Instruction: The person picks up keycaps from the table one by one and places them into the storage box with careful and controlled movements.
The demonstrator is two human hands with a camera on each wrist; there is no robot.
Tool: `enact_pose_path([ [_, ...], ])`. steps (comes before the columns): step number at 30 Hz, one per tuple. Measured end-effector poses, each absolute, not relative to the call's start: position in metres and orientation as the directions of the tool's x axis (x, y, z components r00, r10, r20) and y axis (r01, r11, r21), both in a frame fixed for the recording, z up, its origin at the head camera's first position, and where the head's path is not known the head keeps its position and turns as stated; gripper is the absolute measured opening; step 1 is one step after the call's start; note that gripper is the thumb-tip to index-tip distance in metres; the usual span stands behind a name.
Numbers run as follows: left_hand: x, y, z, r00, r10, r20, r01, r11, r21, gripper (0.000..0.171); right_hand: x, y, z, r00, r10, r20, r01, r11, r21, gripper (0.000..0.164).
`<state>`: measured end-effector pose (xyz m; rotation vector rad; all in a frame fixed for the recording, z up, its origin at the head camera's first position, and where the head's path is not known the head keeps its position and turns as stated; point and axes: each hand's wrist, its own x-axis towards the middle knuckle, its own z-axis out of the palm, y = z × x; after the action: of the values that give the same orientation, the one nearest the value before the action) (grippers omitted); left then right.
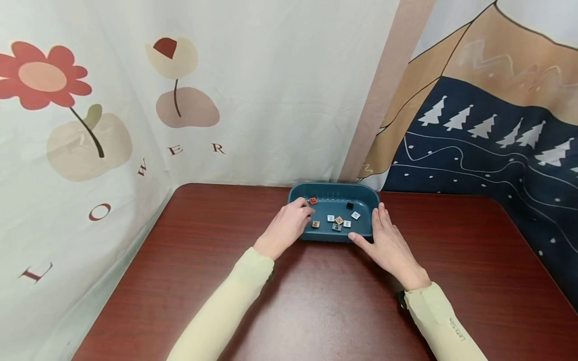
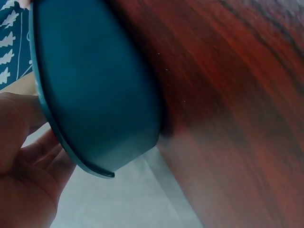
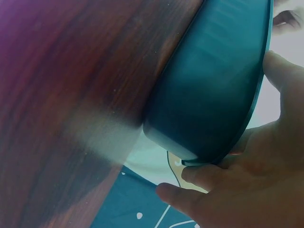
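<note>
A dark teal tray point(image 1: 326, 238) with raised walls stands near the table's back edge, holding several small square tiles, white, tan, grey, black and red. My left hand point(image 1: 285, 223) reaches over the tray's left end, bent fingertips inside it close to the red tile point(image 1: 313, 200). In the left wrist view the tray's outer wall point(image 2: 95, 80) hides those fingertips; I cannot tell if they pinch a tile. My right hand point(image 1: 392, 246) rests against the right end, fingers extended along the side and thumb at the front rim. Its straight fingers show by the tray's end in the right wrist view.
The tray stands on a reddish-brown wooden table point(image 1: 217, 281). A white curtain point(image 1: 271, 90) with flower prints hangs behind, and a dark blue cloth point(image 1: 487, 150) with trees hangs at the right. A tan tile point(image 1: 315, 224) lies at the tray's front left.
</note>
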<state>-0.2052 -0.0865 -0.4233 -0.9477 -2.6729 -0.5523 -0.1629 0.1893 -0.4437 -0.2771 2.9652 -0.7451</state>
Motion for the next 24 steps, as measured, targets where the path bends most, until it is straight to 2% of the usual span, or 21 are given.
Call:
enact_pose_path([
  [4, -0.207, -0.086, -0.423, -0.787, 0.535, 0.307, 0.613, 0.736, 0.288, 0.019, -0.163, 0.189, -0.444, -0.981, -0.19, -0.025, -0.156, 0.868, -0.472, 0.116],
  [11, -0.213, -0.082, -0.42, -0.83, 0.516, 0.209, 0.556, 0.791, 0.255, 0.016, -0.163, 0.188, -0.443, -0.981, -0.191, -0.015, -0.162, 0.87, -0.465, 0.117],
  [19, -0.218, -0.079, -0.419, -0.834, 0.53, 0.155, 0.552, 0.807, 0.211, 0.007, -0.163, 0.188, -0.443, -0.982, -0.19, -0.013, -0.163, 0.871, -0.463, 0.116],
  [24, -0.219, -0.077, -0.417, -0.839, 0.532, 0.114, 0.544, 0.817, 0.191, 0.01, -0.163, 0.188, -0.443, -0.982, -0.188, -0.021, -0.157, 0.87, -0.467, 0.116],
])
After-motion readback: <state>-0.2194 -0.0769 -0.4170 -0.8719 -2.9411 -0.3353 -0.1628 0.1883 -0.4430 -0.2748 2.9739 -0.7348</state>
